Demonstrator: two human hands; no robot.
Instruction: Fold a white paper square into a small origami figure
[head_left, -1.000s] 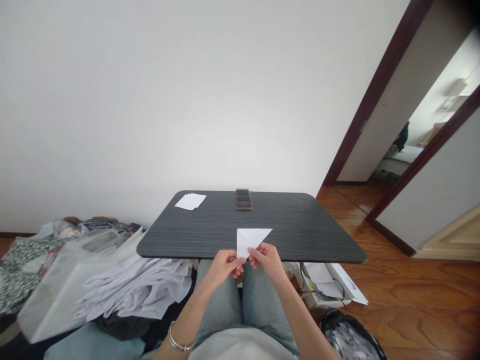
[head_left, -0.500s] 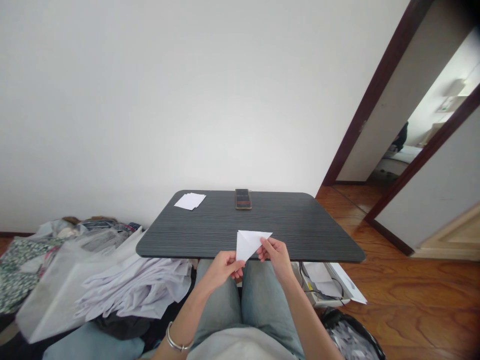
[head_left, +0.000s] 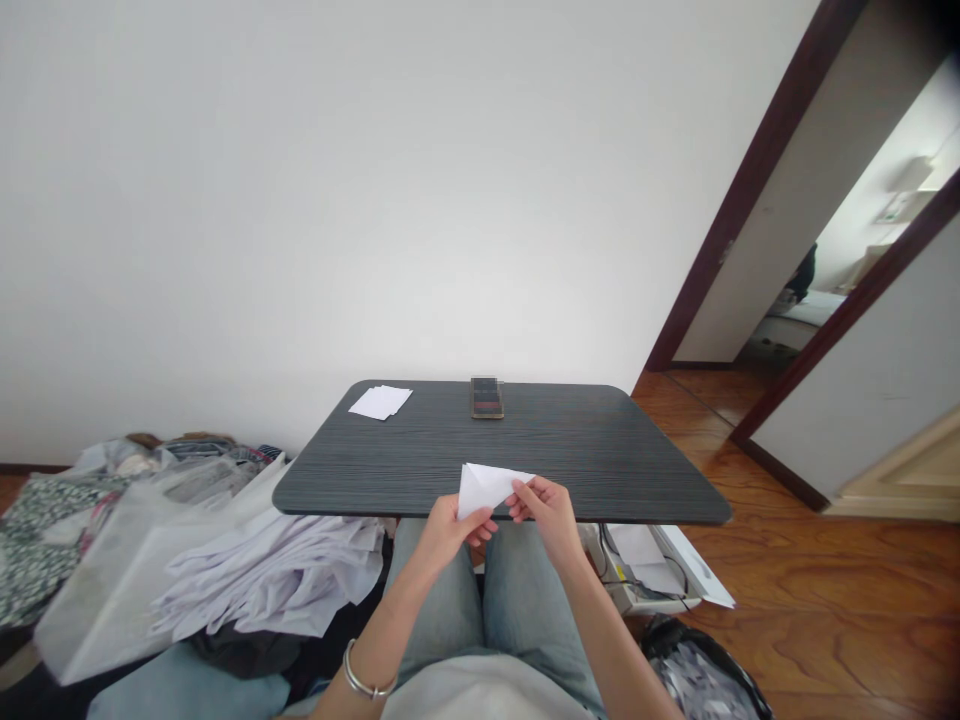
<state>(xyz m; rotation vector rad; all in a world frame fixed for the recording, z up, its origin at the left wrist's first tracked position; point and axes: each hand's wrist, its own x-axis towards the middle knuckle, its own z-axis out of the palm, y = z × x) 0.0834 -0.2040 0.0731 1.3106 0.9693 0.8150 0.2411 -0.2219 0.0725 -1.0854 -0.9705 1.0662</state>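
A folded white paper [head_left: 487, 488] with a pointed right end is held above the near edge of the dark table [head_left: 420, 455]. My left hand [head_left: 453, 528] pinches its lower left part, thumb on top. My right hand [head_left: 541, 500] is closed on its right corner between thumb and fingers. Several white paper sheets [head_left: 380, 402] lie overlapping at the table's back left. A phone [head_left: 487, 398] rests at the back middle of the table.
Piled clothes [head_left: 277, 570] and a translucent plastic bag [head_left: 112, 580] lie left of the table. Below its right side stand a white box with cables [head_left: 645, 575] and a black bag [head_left: 701, 670]. A wall rises behind the table; a doorway is at the right.
The folded paper has moved slightly left and turned clockwise, its right point now lower. Both hands have shifted with it and remain closed on it.
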